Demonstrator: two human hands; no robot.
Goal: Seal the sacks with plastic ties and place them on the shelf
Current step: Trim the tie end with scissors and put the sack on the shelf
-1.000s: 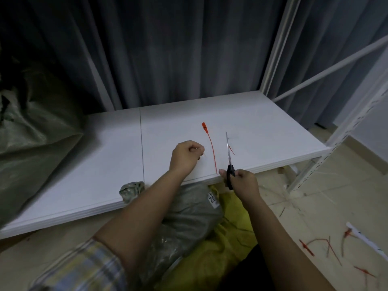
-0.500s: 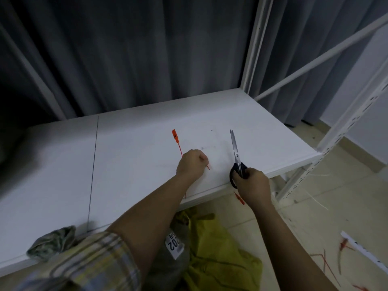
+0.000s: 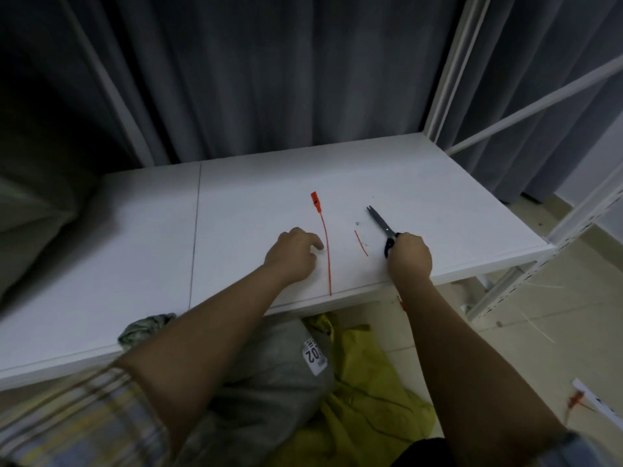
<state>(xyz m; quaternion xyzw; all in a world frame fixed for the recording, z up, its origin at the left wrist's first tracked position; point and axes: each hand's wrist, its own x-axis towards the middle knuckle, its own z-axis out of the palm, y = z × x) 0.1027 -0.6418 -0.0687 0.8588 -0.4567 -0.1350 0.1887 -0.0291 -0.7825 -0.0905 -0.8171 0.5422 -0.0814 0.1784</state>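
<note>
Head view: left hand (image 3: 292, 256) rests loosely curled and empty on the shelf (image 3: 135, 264) beside the red tie (image 3: 325, 242), right hand (image 3: 409, 256) clamped on scissors (image 3: 382, 225). Sack (image 3: 269, 372) is on the floor below, so fumbling the thin tie off the edge seems the likely slip.

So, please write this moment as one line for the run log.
left hand: beside red tie, not gripping | right hand: holds scissors on shelf | sacks: on floor
</note>
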